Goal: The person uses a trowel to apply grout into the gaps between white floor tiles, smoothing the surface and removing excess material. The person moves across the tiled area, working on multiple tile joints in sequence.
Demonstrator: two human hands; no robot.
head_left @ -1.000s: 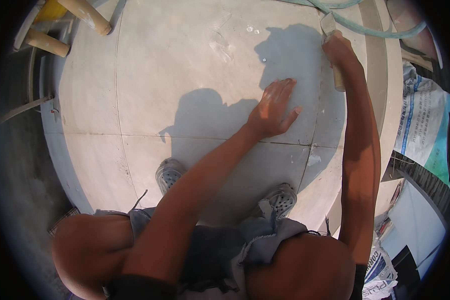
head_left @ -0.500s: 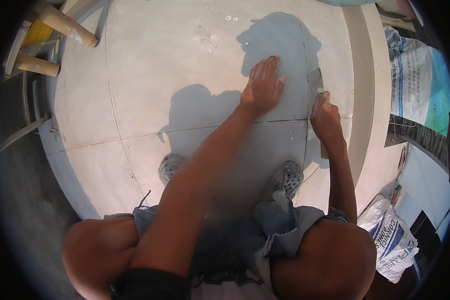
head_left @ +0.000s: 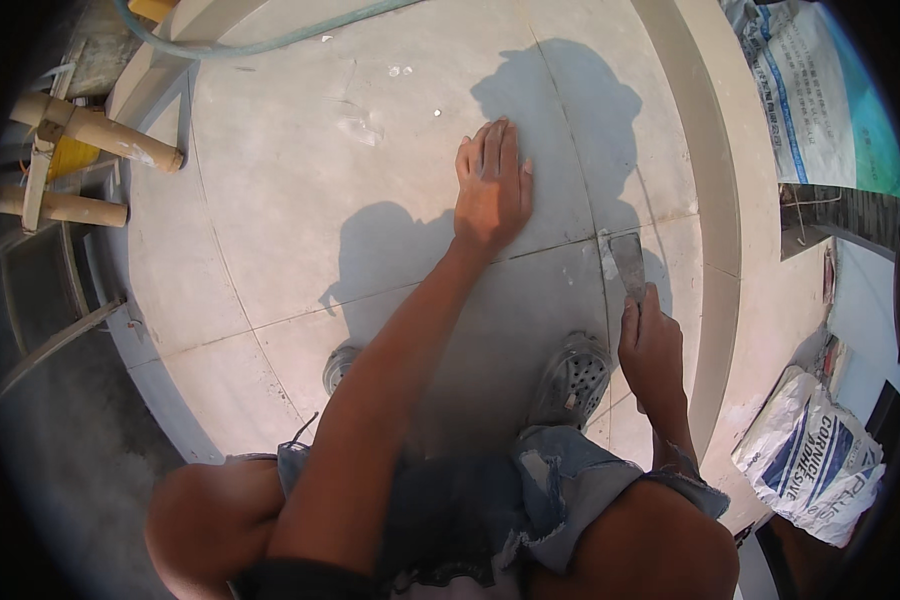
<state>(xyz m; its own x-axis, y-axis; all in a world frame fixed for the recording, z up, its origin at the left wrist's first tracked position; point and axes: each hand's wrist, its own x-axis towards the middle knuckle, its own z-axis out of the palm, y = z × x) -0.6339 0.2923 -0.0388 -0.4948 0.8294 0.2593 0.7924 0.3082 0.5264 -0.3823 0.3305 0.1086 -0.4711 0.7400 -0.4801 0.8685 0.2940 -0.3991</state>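
Observation:
My left hand [head_left: 493, 190] lies flat on a pale floor tile [head_left: 270, 190], fingers stretched out and holding nothing. My right hand [head_left: 653, 350] is closed round the handle of a putty knife [head_left: 627, 262]. Its grey blade points away from me, just right of the joint between tiles and close to where two joints cross. White residue [head_left: 607, 255] marks the tile beside the blade tip. The palm side of both hands is hidden, and most of the knife's handle is covered by my fingers.
A raised ledge [head_left: 725, 240] borders the tiles at right, with printed sacks [head_left: 810, 455] beyond it. Wooden poles [head_left: 120, 140] stand at far left. A hose [head_left: 270, 45] curves across the far edge. My shoes [head_left: 570, 380] are on the tiles; small white specks [head_left: 437, 113] lie farther off.
My right hand has drawn the putty knife nearer to me, from beyond the crossing of the joints to beside it. My left hand stays on the tile, its thumb closer in. The view has shifted.

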